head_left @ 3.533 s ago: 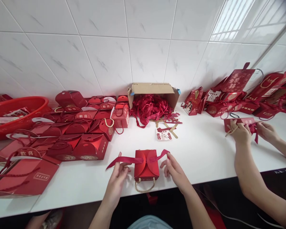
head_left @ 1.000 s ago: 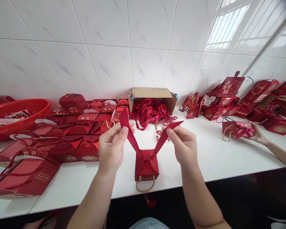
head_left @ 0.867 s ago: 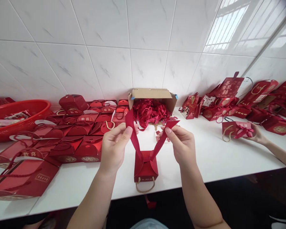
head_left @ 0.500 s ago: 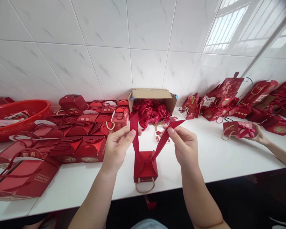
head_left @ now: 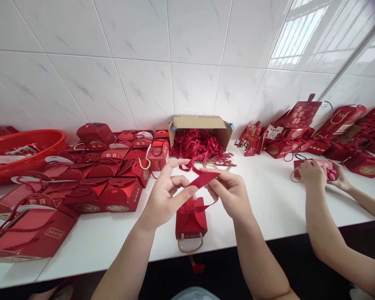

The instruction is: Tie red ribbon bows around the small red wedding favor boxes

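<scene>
In front of me on the white table stands a small red gift box (head_left: 191, 223) with a beige rope handle on its near side. A dark red ribbon (head_left: 203, 180) runs up from the box top, its two ends crossing between my hands. My left hand (head_left: 164, 193) pinches the ribbon between thumb and fingers, just above the box and to its left. On the other side my right hand (head_left: 229, 189) has its fingertips closed on the ribbon too. The fingers partly hide the crossing and the far edge of the box.
Behind my hands a cardboard box (head_left: 200, 122) holds a heap of red ribbons. Rows of red gift boxes (head_left: 118, 195) and a red basin (head_left: 54, 139) stand at left. More boxes (head_left: 283, 146) lie at right, where another person's hands (head_left: 314, 173) hold a gift box.
My hands have come together, and the ribbon ends, held apart before, now cross over the box. At right, the other person's second hand has come onto their gift box.
</scene>
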A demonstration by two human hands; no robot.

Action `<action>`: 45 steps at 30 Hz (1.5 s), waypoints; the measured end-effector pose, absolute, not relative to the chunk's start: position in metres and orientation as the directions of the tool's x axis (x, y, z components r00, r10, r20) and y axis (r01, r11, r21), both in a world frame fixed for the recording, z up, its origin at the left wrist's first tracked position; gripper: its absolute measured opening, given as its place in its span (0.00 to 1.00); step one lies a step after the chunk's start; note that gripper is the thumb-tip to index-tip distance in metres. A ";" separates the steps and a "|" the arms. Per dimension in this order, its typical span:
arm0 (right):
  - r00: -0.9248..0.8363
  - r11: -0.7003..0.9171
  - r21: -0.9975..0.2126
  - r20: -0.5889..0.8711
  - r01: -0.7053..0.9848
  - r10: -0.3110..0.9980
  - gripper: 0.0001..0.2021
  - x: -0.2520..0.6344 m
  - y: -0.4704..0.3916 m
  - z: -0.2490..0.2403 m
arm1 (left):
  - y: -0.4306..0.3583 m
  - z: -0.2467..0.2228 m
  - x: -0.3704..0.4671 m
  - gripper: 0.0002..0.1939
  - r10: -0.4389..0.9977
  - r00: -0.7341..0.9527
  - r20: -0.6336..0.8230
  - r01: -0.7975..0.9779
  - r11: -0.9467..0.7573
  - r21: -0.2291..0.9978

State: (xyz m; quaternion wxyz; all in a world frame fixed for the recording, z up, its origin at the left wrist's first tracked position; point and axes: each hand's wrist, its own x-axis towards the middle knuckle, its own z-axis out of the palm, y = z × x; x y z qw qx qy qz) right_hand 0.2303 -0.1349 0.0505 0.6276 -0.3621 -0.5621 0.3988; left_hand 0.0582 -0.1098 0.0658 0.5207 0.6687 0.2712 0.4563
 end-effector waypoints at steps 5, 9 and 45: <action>-0.104 0.514 -0.855 0.519 -0.070 0.849 0.09 0.232 -0.139 0.044 | -0.110 0.066 0.059 0.25 0.828 0.511 0.231 -0.020 -0.257 0.966; -0.123 0.569 -0.822 0.566 -0.009 0.815 0.09 0.235 -0.139 0.041 | -0.108 0.065 0.056 0.23 0.819 0.529 0.220 -0.094 -0.201 0.975; -0.351 0.834 -0.300 0.802 0.463 0.483 0.13 0.243 -0.131 0.021 | -0.105 0.055 0.047 0.22 0.871 0.480 0.103 -0.145 -0.037 0.989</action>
